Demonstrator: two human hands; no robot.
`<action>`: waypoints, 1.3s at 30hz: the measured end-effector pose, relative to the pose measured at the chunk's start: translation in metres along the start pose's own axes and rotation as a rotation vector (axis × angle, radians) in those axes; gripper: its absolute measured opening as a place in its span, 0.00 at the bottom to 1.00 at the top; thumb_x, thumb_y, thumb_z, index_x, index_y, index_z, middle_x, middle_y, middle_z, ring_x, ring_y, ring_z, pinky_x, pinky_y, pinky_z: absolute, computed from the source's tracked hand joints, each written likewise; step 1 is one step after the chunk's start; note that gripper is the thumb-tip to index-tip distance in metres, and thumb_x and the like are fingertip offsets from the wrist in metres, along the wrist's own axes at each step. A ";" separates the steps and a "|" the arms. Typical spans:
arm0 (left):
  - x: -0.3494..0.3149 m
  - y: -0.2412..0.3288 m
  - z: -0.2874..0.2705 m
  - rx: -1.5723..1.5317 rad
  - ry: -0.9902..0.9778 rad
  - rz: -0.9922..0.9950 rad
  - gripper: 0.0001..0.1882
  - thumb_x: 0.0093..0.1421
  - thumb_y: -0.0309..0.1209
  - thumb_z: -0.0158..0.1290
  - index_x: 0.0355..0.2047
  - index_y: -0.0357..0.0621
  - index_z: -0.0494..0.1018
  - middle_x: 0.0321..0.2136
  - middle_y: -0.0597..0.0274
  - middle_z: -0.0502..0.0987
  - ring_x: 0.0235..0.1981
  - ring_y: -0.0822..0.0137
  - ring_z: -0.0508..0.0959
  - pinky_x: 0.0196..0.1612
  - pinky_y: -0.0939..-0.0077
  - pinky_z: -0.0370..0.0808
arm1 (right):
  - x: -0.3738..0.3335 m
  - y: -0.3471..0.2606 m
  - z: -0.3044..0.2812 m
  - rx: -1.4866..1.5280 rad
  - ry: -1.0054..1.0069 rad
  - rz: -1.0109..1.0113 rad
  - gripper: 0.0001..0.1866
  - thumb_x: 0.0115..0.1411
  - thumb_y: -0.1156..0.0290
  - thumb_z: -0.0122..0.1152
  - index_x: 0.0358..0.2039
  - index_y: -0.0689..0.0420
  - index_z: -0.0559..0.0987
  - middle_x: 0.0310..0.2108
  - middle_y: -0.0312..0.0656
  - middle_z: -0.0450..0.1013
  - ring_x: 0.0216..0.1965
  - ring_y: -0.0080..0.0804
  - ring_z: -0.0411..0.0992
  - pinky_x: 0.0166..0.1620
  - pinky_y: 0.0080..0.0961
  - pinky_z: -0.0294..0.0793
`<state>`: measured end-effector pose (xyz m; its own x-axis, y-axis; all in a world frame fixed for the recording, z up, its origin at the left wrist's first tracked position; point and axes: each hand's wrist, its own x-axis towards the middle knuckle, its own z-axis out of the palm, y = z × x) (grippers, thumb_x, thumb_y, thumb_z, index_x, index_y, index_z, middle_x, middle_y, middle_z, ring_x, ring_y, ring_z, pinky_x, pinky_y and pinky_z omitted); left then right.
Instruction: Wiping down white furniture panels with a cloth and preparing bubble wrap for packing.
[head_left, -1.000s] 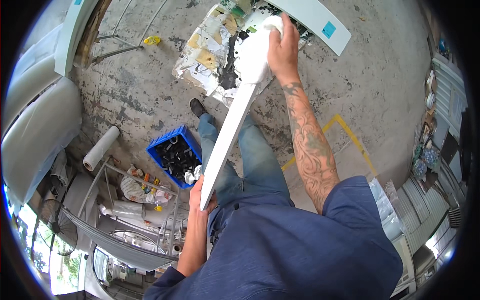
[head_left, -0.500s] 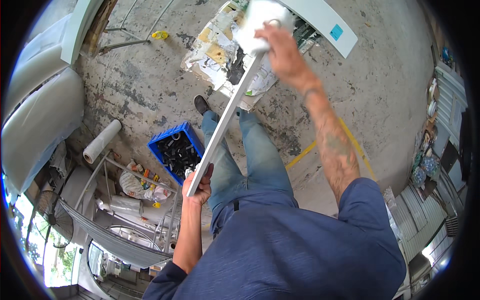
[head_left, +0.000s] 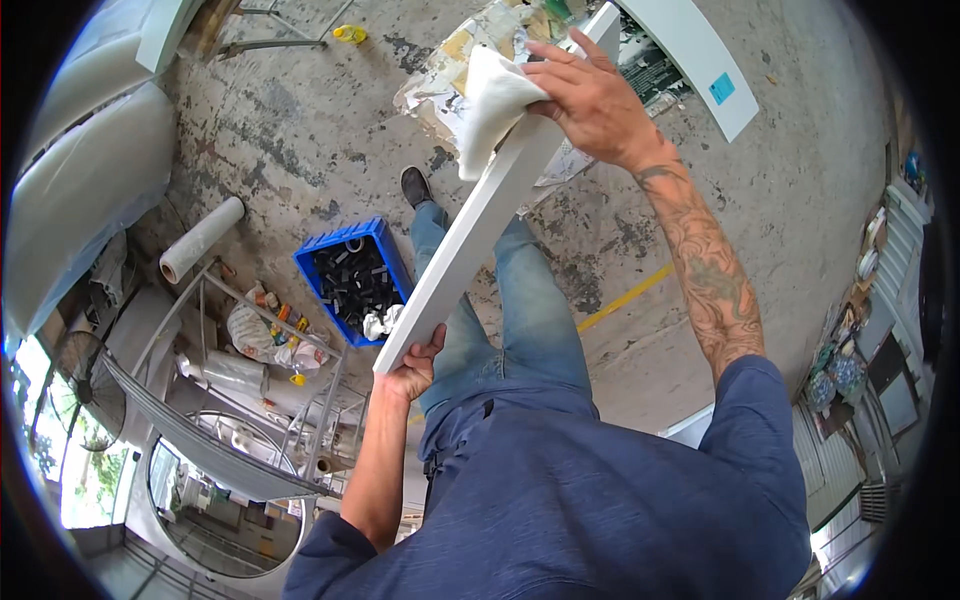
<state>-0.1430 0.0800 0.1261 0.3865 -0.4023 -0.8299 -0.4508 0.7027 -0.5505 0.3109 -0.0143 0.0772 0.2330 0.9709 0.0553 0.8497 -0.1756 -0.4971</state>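
Note:
I stand on a stained concrete floor, holding a long white board slanted up in front of me. My left hand grips its near lower end from beneath. My right hand presses a white cloth against the board's upper part, fingers spread over the cloth. The board's far end reaches above crumpled, paint-spotted paper on the floor.
A blue crate of dark parts sits by my left foot. A roll of clear film, a metal rack with bottles, and white panels are at left. Another white board lies at top right. Shelves line the right wall.
My right hand with the cloth has slid down the board toward me, from its far end to its upper part. My left hand keeps hold of the near end.

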 end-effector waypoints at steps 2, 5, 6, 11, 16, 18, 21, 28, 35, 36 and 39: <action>-0.002 0.000 -0.002 -0.040 0.009 -0.009 0.26 0.62 0.32 0.45 0.61 0.37 0.67 0.51 0.31 0.71 0.23 0.54 0.81 0.18 0.79 0.78 | 0.008 -0.019 0.010 -0.059 -0.022 -0.119 0.15 0.60 0.65 0.63 0.47 0.53 0.80 0.58 0.35 0.73 0.66 0.35 0.63 0.74 0.43 0.41; -0.006 0.003 -0.007 0.034 -0.015 0.028 0.29 0.57 0.31 0.47 0.59 0.33 0.66 0.49 0.36 0.74 0.26 0.55 0.82 0.20 0.74 0.80 | 0.007 -0.062 -0.001 0.160 0.010 -0.102 0.16 0.52 0.67 0.68 0.42 0.57 0.80 0.53 0.39 0.76 0.62 0.36 0.68 0.71 0.42 0.54; -0.003 0.005 -0.005 0.123 0.000 0.023 0.30 0.55 0.31 0.48 0.58 0.32 0.66 0.49 0.38 0.75 0.27 0.55 0.82 0.21 0.72 0.81 | 0.005 -0.064 -0.001 0.229 -0.005 -0.062 0.17 0.50 0.68 0.69 0.40 0.58 0.80 0.51 0.40 0.77 0.59 0.36 0.71 0.69 0.40 0.59; -0.003 0.018 0.012 0.419 0.032 0.150 0.28 0.56 0.38 0.46 0.54 0.33 0.73 0.53 0.36 0.74 0.53 0.44 0.76 0.51 0.47 0.77 | 0.032 -0.047 0.019 0.200 0.026 -0.067 0.09 0.51 0.68 0.68 0.30 0.56 0.77 0.23 0.41 0.72 0.28 0.44 0.73 0.37 0.43 0.72; 0.017 0.055 0.032 0.650 -0.007 0.544 0.40 0.66 0.64 0.38 0.60 0.40 0.67 0.56 0.57 0.72 0.54 0.56 0.71 0.57 0.50 0.67 | 0.077 -0.025 0.064 0.096 -0.028 -0.034 0.12 0.57 0.63 0.65 0.26 0.55 0.73 0.23 0.45 0.73 0.25 0.47 0.74 0.27 0.40 0.73; 0.022 0.069 0.063 0.608 -0.117 0.610 0.38 0.69 0.63 0.33 0.57 0.41 0.69 0.54 0.60 0.73 0.55 0.61 0.70 0.59 0.60 0.62 | 0.091 -0.017 0.079 -0.050 -0.043 0.069 0.15 0.57 0.57 0.65 0.25 0.54 0.75 0.22 0.44 0.74 0.25 0.46 0.76 0.28 0.41 0.74; 0.054 0.121 0.062 0.812 -0.309 0.853 0.34 0.72 0.60 0.29 0.52 0.44 0.70 0.52 0.61 0.75 0.55 0.66 0.70 0.61 0.69 0.60 | 0.102 0.001 0.096 -0.045 0.019 0.032 0.12 0.59 0.60 0.65 0.32 0.55 0.78 0.26 0.46 0.76 0.27 0.44 0.77 0.30 0.39 0.76; 0.094 0.138 0.083 0.869 -0.013 1.067 0.17 0.69 0.45 0.53 0.47 0.44 0.70 0.40 0.66 0.76 0.43 0.72 0.74 0.50 0.74 0.69 | 0.071 0.026 0.076 0.518 0.397 0.491 0.14 0.67 0.66 0.60 0.49 0.59 0.76 0.41 0.41 0.77 0.40 0.31 0.76 0.45 0.27 0.75; 0.109 0.142 0.101 0.875 0.064 1.082 0.23 0.69 0.47 0.50 0.54 0.43 0.72 0.49 0.61 0.77 0.51 0.67 0.76 0.57 0.70 0.70 | 0.010 0.024 0.057 1.131 0.693 0.736 0.19 0.71 0.67 0.52 0.58 0.62 0.69 0.55 0.42 0.71 0.56 0.33 0.69 0.59 0.35 0.67; 0.112 0.141 0.097 0.911 0.159 1.244 0.23 0.69 0.48 0.49 0.51 0.42 0.72 0.46 0.61 0.77 0.48 0.68 0.76 0.54 0.71 0.70 | 0.007 0.025 0.046 1.132 0.694 0.743 0.19 0.71 0.67 0.52 0.58 0.62 0.69 0.55 0.42 0.71 0.56 0.33 0.69 0.59 0.35 0.67; 0.117 0.148 0.087 0.893 0.331 1.497 0.24 0.69 0.49 0.45 0.45 0.39 0.74 0.40 0.62 0.75 0.42 0.68 0.75 0.49 0.71 0.69 | 0.003 0.023 0.005 1.169 1.026 0.828 0.23 0.73 0.66 0.45 0.64 0.62 0.64 0.64 0.47 0.65 0.64 0.45 0.63 0.67 0.46 0.62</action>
<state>-0.0939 0.1879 -0.0444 -0.1202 0.8109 -0.5727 0.3450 0.5751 0.7418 0.3289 -0.0148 0.0619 0.9554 0.1295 -0.2654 -0.2807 0.1198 -0.9523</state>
